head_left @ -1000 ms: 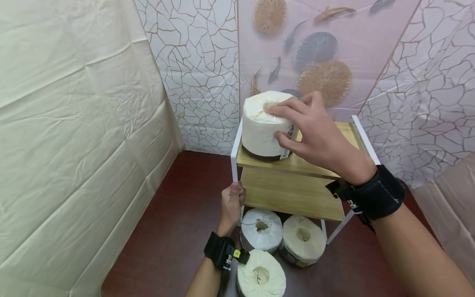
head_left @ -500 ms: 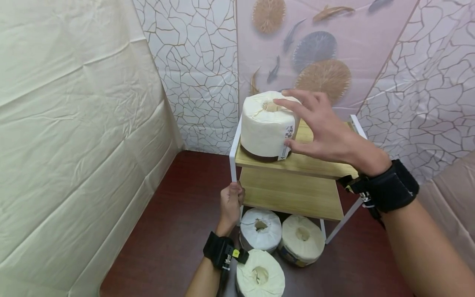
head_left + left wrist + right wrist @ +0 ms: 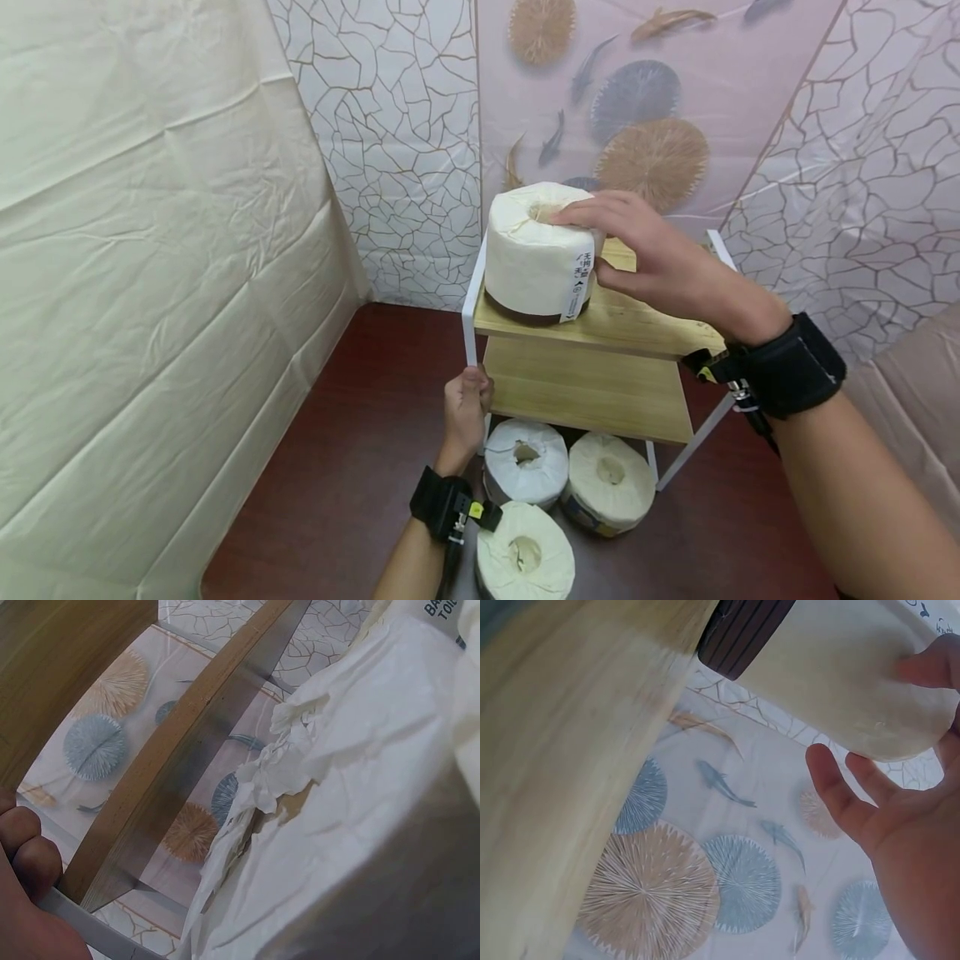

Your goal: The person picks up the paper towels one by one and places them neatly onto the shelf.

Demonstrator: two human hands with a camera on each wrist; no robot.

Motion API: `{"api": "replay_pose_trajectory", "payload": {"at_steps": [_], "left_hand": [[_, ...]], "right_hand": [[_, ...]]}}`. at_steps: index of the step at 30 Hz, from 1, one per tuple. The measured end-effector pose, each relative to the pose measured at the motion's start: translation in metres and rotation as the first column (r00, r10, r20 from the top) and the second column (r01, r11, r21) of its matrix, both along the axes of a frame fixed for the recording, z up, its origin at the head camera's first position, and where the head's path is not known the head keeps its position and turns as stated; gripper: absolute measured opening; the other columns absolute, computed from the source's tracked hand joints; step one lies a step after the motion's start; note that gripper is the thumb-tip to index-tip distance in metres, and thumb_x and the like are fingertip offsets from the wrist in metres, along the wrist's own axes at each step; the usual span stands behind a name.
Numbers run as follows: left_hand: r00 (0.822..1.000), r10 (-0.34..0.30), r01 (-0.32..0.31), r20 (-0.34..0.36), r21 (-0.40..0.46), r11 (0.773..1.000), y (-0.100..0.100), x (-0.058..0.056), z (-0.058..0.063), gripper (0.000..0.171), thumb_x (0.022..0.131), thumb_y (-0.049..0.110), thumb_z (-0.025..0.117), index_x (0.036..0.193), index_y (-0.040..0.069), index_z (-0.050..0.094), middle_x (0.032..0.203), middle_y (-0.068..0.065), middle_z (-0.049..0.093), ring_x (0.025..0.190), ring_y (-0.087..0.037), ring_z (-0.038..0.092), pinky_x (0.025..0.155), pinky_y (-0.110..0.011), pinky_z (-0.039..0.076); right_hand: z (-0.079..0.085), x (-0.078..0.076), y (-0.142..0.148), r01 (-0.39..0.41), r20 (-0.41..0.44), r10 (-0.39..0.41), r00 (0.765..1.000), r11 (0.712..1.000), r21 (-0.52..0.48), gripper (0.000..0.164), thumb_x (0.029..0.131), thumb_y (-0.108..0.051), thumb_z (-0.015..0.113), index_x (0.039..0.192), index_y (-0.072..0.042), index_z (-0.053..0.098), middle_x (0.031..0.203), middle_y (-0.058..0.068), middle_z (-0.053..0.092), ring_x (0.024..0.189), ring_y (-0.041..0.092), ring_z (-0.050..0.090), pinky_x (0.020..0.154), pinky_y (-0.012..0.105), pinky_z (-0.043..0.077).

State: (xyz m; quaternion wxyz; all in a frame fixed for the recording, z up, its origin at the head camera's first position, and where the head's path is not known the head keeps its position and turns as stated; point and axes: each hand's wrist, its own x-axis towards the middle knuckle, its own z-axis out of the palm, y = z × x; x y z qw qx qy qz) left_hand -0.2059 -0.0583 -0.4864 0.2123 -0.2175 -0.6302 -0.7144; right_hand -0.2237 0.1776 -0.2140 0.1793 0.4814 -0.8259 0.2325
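A wrapped toilet paper roll (image 3: 528, 262), white with a dark band at its base and a printed label, stands upright at the left end of the wooden top shelf (image 3: 630, 321). Over its right side reaches my right hand (image 3: 645, 254), fingers on its top edge by the core hole and thumb against its side. In the right wrist view, the thumb touches the wrapper (image 3: 840, 690) and the lower fingers are spread at its edge. Lower down, my left hand (image 3: 467, 404) grips the white frame post (image 3: 471, 342) of the shelf rack.
Below the second shelf (image 3: 588, 387), several more rolls stand on the dark red floor: a white one (image 3: 508, 483), a cream one (image 3: 626, 492) and a nearer cream one (image 3: 543, 575). A pale fabric wall (image 3: 187, 275) rises at left, and a patterned backdrop (image 3: 405, 150) behind.
My right hand first pinched the roll, then spread wider and drew right, and now rests its fingers on the top right edge. The label has come into fuller view; my left hand stays put.
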Motion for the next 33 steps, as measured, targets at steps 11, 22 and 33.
{"api": "replay_pose_trajectory", "payload": {"at_steps": [11, 22, 33], "left_hand": [[1.0, -0.009, 0.009, -0.016, 0.007, 1.0, -0.002, 0.0, -0.003, 0.072, 0.111, 0.062, 0.029, 0.068, 0.004, 0.032, 0.054, 0.005, 0.028, 0.044, -0.006, 0.024, 0.042, -0.025, 0.019], [1.0, -0.007, 0.007, -0.026, 0.022, 1.0, -0.001, -0.001, -0.001, 0.072, 0.11, 0.062, 0.031, 0.069, 0.004, 0.035, 0.055, 0.008, 0.03, 0.045, -0.004, 0.026, 0.043, -0.024, 0.02], [0.999, -0.007, 0.008, -0.041, 0.02, 1.0, -0.001, -0.001, 0.001, 0.072, 0.11, 0.062, 0.031, 0.069, 0.003, 0.034, 0.054, 0.005, 0.028, 0.045, -0.004, 0.025, 0.043, -0.025, 0.019]], "right_hand": [[-0.001, 0.004, -0.005, 0.03, -0.037, -0.031, 0.999, 0.999, -0.031, 0.061, 0.083, 0.02, 0.072, 0.138, -0.005, 0.065, 0.136, 0.013, 0.067, 0.131, 0.037, 0.047, 0.106, 0.053, 0.033], [0.003, 0.011, -0.014, 0.112, -0.055, -0.113, 0.992, 0.993, -0.028, 0.06, 0.085, 0.011, 0.075, 0.141, -0.009, 0.065, 0.138, 0.013, 0.065, 0.124, 0.039, 0.043, 0.092, 0.053, 0.033], [0.002, 0.014, -0.026, 0.139, -0.211, -0.137, 0.968, 0.99, -0.002, 0.056, 0.087, -0.001, 0.076, 0.141, -0.01, 0.066, 0.127, 0.015, 0.068, 0.104, 0.042, 0.046, 0.085, 0.052, 0.033]]}}
